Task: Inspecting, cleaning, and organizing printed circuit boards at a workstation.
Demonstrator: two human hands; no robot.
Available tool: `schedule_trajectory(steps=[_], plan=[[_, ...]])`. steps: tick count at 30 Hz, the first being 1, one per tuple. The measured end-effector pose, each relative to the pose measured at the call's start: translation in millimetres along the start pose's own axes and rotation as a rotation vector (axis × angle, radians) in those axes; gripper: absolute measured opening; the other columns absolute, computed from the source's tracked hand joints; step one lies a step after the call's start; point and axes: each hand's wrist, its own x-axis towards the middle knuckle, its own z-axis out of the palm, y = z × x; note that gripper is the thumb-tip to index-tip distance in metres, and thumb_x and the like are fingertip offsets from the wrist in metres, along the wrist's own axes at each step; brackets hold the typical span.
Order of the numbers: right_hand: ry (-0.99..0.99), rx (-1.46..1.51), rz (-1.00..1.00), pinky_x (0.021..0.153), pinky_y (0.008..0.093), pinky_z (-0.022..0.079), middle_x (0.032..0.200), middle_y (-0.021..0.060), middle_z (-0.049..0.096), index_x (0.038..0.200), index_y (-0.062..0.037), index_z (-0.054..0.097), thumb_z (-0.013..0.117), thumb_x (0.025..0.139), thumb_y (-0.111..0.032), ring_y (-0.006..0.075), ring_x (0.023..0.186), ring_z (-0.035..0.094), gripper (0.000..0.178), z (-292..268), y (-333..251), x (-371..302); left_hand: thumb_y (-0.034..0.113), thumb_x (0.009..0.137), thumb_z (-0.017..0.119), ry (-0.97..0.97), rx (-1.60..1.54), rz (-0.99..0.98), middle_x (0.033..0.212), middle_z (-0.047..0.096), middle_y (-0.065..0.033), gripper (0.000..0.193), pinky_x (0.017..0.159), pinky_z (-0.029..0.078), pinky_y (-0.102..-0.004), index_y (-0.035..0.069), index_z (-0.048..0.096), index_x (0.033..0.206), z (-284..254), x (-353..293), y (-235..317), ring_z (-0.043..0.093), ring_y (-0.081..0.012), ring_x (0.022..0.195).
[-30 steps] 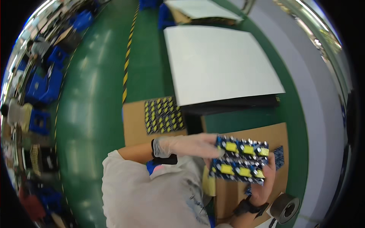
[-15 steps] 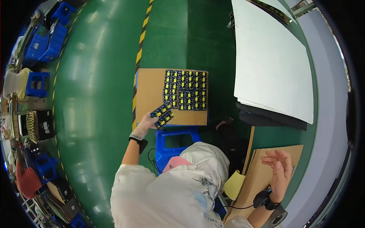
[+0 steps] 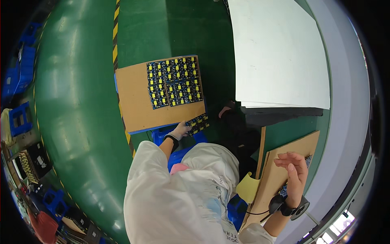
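My left hand, in a thin pale glove, is closed on the edge of a dark circuit board panel dotted with yellow parts. It holds the panel just past the near right corner of a cardboard sheet. Several similar circuit board panels lie side by side on that sheet's right part. My right hand is raised on the right, above a second cardboard sheet. Its fingers are apart with nothing in them. Small blue-and-white items show partly beside its wrist.
A blue stool stands between me and the cardboard. White sheets lie on the green table at right, over black material. A curled yellow sheet is at its near edge. Blue bins line the far left.
The view has turned, shifting the scene leftward. My left hand has carried the panel rightward and nearer me, off the cardboard. My right hand stays raised in about the same place.
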Motion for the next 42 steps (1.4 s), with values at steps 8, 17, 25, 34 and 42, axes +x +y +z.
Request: schedule_trajectory(steps=[8,17,25,34,42], plan=[[0.023,-0.004,0.048,0.083,0.0350,0.047,0.102,0.0150,0.060,0.111,0.0021,0.049,0.048,0.090,-0.010,0.0231,0.090,0.060,0.024,7,11,13,0.016,0.078,0.059,0.088,0.047,-0.009,0.102,0.058,-0.0069,0.040,0.072,0.047,-0.0328,0.007,0.050,0.116,2,28,17,0.057,-0.0210,0.084],[0.042,0.028,0.056,0.085,0.0340,0.046,0.103,0.0154,0.060,0.111,0.0020,0.049,0.048,0.091,-0.011,0.0217,0.089,0.060,0.024,-1,29,20,0.009,0.078,0.056,0.257,0.152,0.069,0.101,0.061,-0.0105,0.038,0.078,0.046,-0.0325,0.003,0.050,0.115,-7,49,-26,0.058,-0.0219,0.090],[0.031,0.008,0.085,0.085,0.0328,0.045,0.104,0.0158,0.059,0.113,0.0022,0.049,0.048,0.092,-0.014,0.0198,0.087,0.060,0.026,-4,32,20,0.008,0.076,0.059,0.346,0.129,0.131,0.100,0.061,-0.0215,0.041,0.079,0.046,-0.0350,0.002,0.049,0.115,3,51,7,0.058,-0.0343,0.097],[0.061,-0.013,0.093,0.083,0.0304,0.044,0.101,0.0152,0.060,0.113,0.0023,0.050,0.048,0.092,-0.014,0.0180,0.085,0.059,0.026,-4,39,17,0.013,0.076,0.062,0.612,0.455,0.212,0.098,0.062,-0.0218,0.039,0.078,0.048,-0.0362,0.002,0.053,0.112,20,67,20,0.060,-0.0352,0.093],[0.088,-0.069,0.103,0.079,0.0291,0.044,0.099,0.0129,0.060,0.112,0.0022,0.051,0.049,0.090,-0.011,0.0151,0.079,0.057,0.025,3,36,25,0.023,0.077,0.065,0.339,0.158,0.345,0.092,0.064,-0.0192,0.038,0.074,0.049,-0.0368,0.001,0.056,0.107,-4,92,-15,0.063,-0.0295,0.086]])
